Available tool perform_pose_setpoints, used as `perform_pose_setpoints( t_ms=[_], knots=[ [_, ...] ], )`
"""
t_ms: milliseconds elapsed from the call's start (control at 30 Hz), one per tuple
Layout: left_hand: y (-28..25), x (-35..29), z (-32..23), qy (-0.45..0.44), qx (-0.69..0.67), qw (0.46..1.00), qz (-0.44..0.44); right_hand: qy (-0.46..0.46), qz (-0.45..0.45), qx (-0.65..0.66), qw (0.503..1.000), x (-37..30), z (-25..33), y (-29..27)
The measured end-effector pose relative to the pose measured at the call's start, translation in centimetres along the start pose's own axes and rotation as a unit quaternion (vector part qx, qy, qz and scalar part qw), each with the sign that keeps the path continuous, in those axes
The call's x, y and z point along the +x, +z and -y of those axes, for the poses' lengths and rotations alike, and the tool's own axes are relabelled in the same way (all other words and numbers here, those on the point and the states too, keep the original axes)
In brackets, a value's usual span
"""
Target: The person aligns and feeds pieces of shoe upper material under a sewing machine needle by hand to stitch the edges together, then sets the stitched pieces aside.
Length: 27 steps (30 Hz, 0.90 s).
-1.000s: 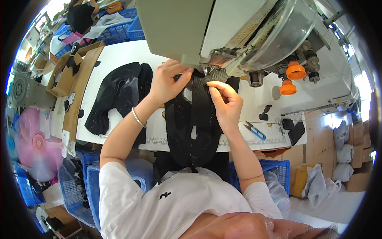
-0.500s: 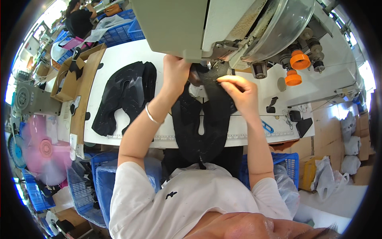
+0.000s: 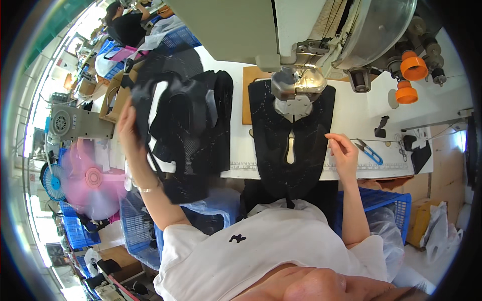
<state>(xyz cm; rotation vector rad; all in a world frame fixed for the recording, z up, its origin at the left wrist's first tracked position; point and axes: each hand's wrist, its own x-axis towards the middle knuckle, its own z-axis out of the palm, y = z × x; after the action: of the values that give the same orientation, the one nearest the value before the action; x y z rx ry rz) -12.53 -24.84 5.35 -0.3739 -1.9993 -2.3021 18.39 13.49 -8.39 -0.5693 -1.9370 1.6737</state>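
Observation:
My left hand (image 3: 129, 125) is closed on the outer edge of a black U-shaped fabric piece (image 3: 150, 75), which is raised and smeared by motion. That piece hangs over a stack of similar black pieces (image 3: 221, 120) on the left of the table. Another black U-shaped piece (image 3: 266, 145) lies beneath the sewing machine's head (image 3: 298, 83), its rounded end reaching over the table's front edge towards my lap. Beside its right edge is my right hand (image 3: 345, 150), fingers loosely bent and apart, the fingertips at or close to the fabric.
Blue scissors-like thread snips (image 3: 369, 152) lie on the white table to the right. Along the front edge runs a ruler strip (image 3: 241, 166). A pink fan (image 3: 93, 178) and a cardboard box (image 3: 114, 100) stand at left. Blue crates (image 3: 401, 210) flank my lap. A person (image 3: 128, 25) sits far left.
My left hand has left the machine head and swung left, carrying a black piece over the stack. My right hand has drawn back towards me, and its pinch has loosened. The view has shifted.

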Motion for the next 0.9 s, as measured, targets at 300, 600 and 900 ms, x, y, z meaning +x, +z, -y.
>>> perform_pose_setpoints(
  t_ms=[300, 600, 900],
  knots=[
    [1.3, 2.9, 10.8, 0.117, 0.675, 0.728, -0.002, -0.007, -0.034, -0.024, 0.999, -1.2, -1.2, 0.4],
    [11.1, -13.1, 9.3, 0.176, 0.678, 0.704, 0.116, -0.191, 0.043, -0.322, 0.926, -2.5, 2.3, 3.5],
    [15.8, -14.7, 8.8, 0.190, 0.676, 0.701, 0.122, -0.212, 0.048, -0.406, 0.887, -1.8, 0.6, 4.7]
  ],
)
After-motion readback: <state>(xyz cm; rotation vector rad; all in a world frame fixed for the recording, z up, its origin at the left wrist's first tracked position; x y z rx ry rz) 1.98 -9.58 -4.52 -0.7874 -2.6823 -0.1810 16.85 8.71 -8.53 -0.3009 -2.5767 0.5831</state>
